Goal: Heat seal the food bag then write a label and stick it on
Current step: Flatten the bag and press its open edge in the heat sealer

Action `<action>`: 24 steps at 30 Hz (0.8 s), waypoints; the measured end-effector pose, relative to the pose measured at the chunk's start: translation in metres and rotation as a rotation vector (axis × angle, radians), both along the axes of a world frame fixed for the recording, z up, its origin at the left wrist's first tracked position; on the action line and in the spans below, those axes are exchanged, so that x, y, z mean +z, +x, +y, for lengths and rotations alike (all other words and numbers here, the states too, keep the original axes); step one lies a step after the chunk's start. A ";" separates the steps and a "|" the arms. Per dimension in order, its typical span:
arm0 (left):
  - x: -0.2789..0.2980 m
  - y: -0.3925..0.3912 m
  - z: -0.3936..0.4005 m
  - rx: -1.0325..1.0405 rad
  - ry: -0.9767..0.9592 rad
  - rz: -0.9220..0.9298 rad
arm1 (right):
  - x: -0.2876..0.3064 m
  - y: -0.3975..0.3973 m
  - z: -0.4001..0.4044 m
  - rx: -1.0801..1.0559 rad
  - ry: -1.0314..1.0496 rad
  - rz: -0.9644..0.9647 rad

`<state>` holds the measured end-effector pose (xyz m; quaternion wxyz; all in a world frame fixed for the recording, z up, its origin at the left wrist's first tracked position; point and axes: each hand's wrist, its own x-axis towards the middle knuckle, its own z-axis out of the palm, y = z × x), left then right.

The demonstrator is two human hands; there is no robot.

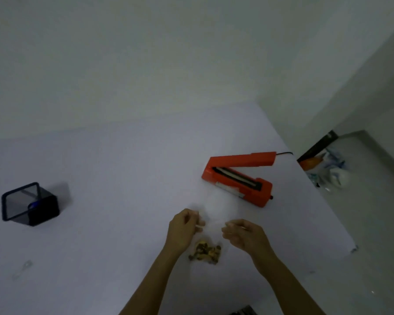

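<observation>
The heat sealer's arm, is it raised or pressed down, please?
Raised: the heat sealer's arm angles up, exposing the sealing strip.

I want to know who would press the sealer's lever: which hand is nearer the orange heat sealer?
The right hand, just below the heat sealer. The left hand sits farther left; both hold the bag.

Black mesh holder (30,204) far left on white table (123,178), clutter (325,169) beyond right edge
</observation>
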<state>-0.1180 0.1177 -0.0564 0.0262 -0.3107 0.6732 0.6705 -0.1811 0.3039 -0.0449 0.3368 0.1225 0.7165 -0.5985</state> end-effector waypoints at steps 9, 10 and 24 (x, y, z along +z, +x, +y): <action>-0.001 -0.069 0.025 -0.078 -0.160 -0.083 | -0.001 -0.039 0.028 -0.099 -0.014 -0.040; -0.001 -0.076 0.027 -0.071 -0.175 -0.100 | -0.002 -0.042 0.028 -0.107 -0.021 -0.034; -0.015 -0.114 0.030 -0.101 -0.240 -0.207 | -0.019 -0.069 0.022 -0.162 0.025 -0.075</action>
